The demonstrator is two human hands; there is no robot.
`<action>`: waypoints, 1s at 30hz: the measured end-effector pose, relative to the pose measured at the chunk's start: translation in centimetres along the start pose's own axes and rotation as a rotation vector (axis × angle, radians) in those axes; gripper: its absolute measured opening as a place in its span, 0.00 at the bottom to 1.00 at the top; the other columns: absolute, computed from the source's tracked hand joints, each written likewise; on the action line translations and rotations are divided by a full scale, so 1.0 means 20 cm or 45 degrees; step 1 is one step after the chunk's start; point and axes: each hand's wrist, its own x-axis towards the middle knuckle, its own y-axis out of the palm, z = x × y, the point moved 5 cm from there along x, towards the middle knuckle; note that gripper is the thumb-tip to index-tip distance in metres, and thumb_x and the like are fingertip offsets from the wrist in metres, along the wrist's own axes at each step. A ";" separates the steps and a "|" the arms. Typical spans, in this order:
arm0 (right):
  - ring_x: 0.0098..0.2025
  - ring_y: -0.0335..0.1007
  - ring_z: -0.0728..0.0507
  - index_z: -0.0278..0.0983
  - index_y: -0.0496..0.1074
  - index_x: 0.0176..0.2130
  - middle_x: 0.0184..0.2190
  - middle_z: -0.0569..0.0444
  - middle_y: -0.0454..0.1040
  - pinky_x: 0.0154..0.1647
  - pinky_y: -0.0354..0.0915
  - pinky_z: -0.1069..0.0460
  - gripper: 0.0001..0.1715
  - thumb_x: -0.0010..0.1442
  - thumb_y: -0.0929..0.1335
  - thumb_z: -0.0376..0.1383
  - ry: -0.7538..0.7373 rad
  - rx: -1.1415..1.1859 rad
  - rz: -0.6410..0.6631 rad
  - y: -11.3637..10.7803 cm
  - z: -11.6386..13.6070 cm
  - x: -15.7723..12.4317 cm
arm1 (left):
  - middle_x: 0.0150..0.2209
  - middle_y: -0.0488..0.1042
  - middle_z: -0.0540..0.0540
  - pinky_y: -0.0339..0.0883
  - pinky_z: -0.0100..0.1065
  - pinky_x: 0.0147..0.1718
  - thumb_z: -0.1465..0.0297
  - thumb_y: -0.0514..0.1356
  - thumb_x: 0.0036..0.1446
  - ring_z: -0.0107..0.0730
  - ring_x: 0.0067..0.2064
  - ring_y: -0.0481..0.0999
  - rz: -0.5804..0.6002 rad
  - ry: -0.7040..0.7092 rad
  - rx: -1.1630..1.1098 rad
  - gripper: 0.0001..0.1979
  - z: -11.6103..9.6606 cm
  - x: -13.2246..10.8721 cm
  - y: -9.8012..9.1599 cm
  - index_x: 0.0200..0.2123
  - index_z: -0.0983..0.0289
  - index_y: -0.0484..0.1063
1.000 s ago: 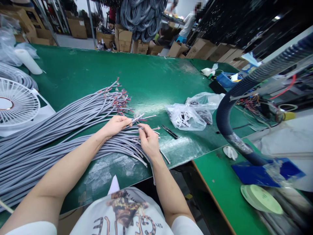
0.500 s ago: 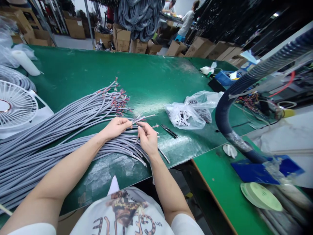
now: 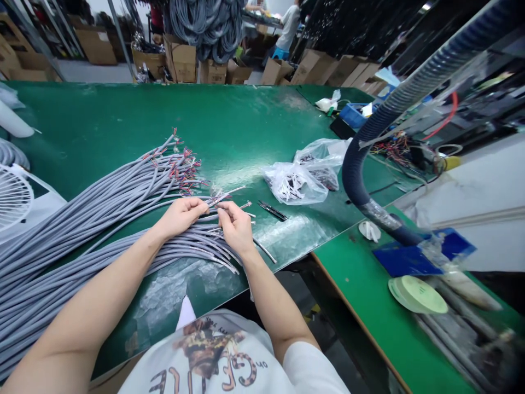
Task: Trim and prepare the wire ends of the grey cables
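Near the middle of the bench my left hand [image 3: 184, 216] pinches the end of a grey cable, whose stripped tip [image 3: 232, 192] sticks out to the right past the fingers. Close beside it, my right hand [image 3: 237, 223] has thumb and forefinger closed together at the same cable end; the fine strands between the fingers are too small to make out. Under my forearms lies a bundle of grey cables [image 3: 180, 250] with cut ends to the right. Behind it, a second bundle [image 3: 110, 183] ends in fanned red, white and dark wires [image 3: 184, 172].
Black thread snips [image 3: 273, 210] lie right of my hands, before clear plastic bags [image 3: 293, 183] of small white and dark pieces. A ribbed hose [image 3: 355, 169] curves down at the right. A white fan [image 3: 14, 197] stands left. Boxes [image 3: 182, 60] and a co-worker [image 3: 289, 27] are beyond the bench.
The view has swung a little to the right, so everything sits further left. Both hands stay at the cable end, with only slight finger movement.
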 end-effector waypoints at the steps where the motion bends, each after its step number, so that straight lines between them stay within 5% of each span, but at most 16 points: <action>1: 0.23 0.61 0.51 0.34 0.71 0.37 0.23 0.57 0.68 0.27 0.59 0.56 0.12 0.62 0.61 0.38 -0.012 0.006 -0.007 0.00 0.01 0.00 | 0.17 0.54 0.44 0.44 0.27 0.20 0.56 0.54 0.53 0.21 0.20 0.51 0.000 0.018 0.045 0.19 0.00 0.00 0.00 0.28 0.67 0.69; 13: 0.30 0.73 0.49 0.35 0.72 0.38 0.32 0.52 0.77 0.35 0.67 0.55 0.09 0.62 0.62 0.32 -0.370 -0.135 0.108 0.00 0.18 -0.17 | 0.21 0.63 0.48 0.53 0.28 0.27 0.58 0.53 0.53 0.25 0.25 0.59 -0.145 0.105 0.216 0.18 0.03 0.01 0.00 0.24 0.67 0.68; 19: 0.27 0.70 0.50 0.36 0.72 0.37 0.30 0.53 0.75 0.30 0.66 0.55 0.09 0.62 0.62 0.34 -0.222 -0.089 0.116 -0.02 0.12 -0.16 | 0.21 0.62 0.48 0.53 0.28 0.26 0.58 0.53 0.54 0.25 0.25 0.59 -0.182 0.127 0.192 0.18 0.02 0.02 0.00 0.23 0.66 0.68; 25: 0.19 0.60 0.52 0.36 0.69 0.42 0.19 0.61 0.65 0.22 0.59 0.56 0.09 0.62 0.63 0.37 0.034 0.144 -0.106 -0.12 0.01 -0.06 | 0.17 0.60 0.45 0.51 0.26 0.21 0.58 0.53 0.55 0.23 0.20 0.57 -0.130 0.078 0.080 0.15 0.02 0.01 0.01 0.27 0.65 0.66; 30: 0.19 0.59 0.52 0.37 0.69 0.45 0.18 0.62 0.63 0.24 0.60 0.56 0.12 0.61 0.63 0.35 -0.100 0.035 -0.043 -0.07 0.11 -0.09 | 0.23 0.70 0.48 0.57 0.27 0.26 0.60 0.54 0.57 0.26 0.25 0.66 -0.223 0.241 0.231 0.14 0.01 -0.01 0.01 0.32 0.66 0.71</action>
